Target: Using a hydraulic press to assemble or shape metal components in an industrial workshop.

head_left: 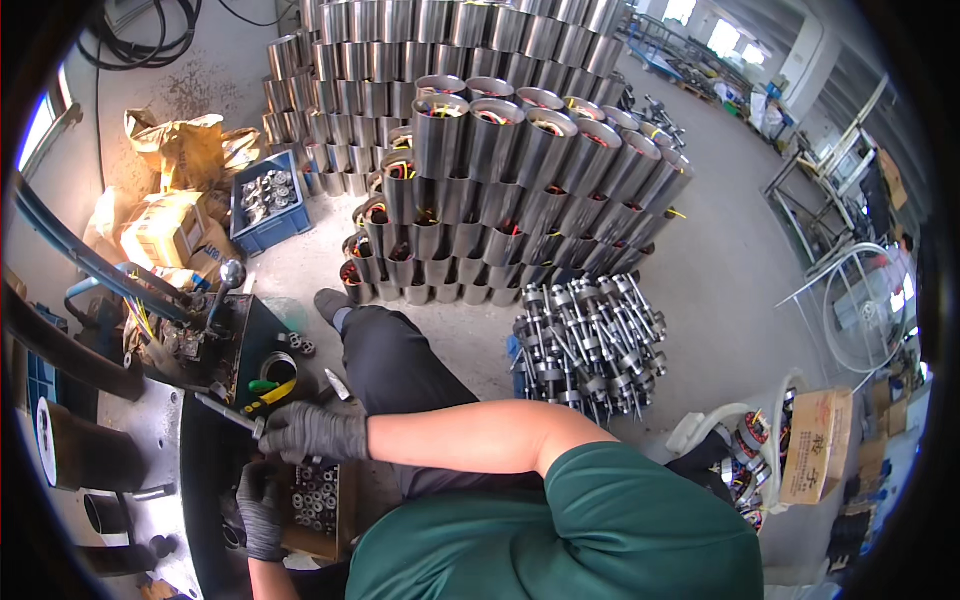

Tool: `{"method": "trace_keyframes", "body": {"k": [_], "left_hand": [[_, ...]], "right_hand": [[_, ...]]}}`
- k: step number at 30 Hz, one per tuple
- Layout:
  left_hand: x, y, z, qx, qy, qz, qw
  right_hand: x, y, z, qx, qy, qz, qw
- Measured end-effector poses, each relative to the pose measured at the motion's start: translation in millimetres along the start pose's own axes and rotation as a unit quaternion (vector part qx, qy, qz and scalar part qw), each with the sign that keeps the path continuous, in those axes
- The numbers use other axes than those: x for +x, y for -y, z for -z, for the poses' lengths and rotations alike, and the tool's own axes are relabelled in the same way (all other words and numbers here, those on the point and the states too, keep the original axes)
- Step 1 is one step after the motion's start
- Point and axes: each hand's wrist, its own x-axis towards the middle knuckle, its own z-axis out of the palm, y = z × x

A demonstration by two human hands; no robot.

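My right hand (318, 432), in a grey knit glove, is closed round a metal rotor shaft (228, 411). The shaft's thin end points up and left, over the edge of the metal machine bench; the rest is hidden in the glove. Just below, my left hand (260, 512), also gloved, has its fingers curled, and what they hold, if anything, is hidden. Beside it, a cardboard box (345, 510) holds many small ring-shaped metal parts (315, 498). Yellow-and-green-handled pliers (270, 396) lie just beyond my right hand.
Stacked steel motor cylinders (490, 130) with coloured wires rise ahead. Finished-looking rotors (590, 345) are piled right of my leg. A blue crate (270, 230) of metal parts stands far left, past a lever (228, 280). A carton (815, 445) and a fan (868, 312) are at right.
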Motion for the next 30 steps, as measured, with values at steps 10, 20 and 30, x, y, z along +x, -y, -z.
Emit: {"method": "trace_keyframes", "body": {"k": [10,20,30], "left_hand": [[-3.6,-31.6,-28.1,0.035,0.039,-0.062,0.997],[-13.4,-35.3,-32.7,0.113,0.045,-0.090,0.988],[-19.1,-30.7,-32.8,0.126,0.065,-0.079,0.987]], "right_hand": [[-255.2,122.3,112.2,-0.180,-0.295,0.015,0.938],[-413.6,50.2,189.1,-0.059,-0.594,-0.156,0.787],[-395.7,18.1,181.5,-0.568,-0.475,-0.182,0.648]]}}
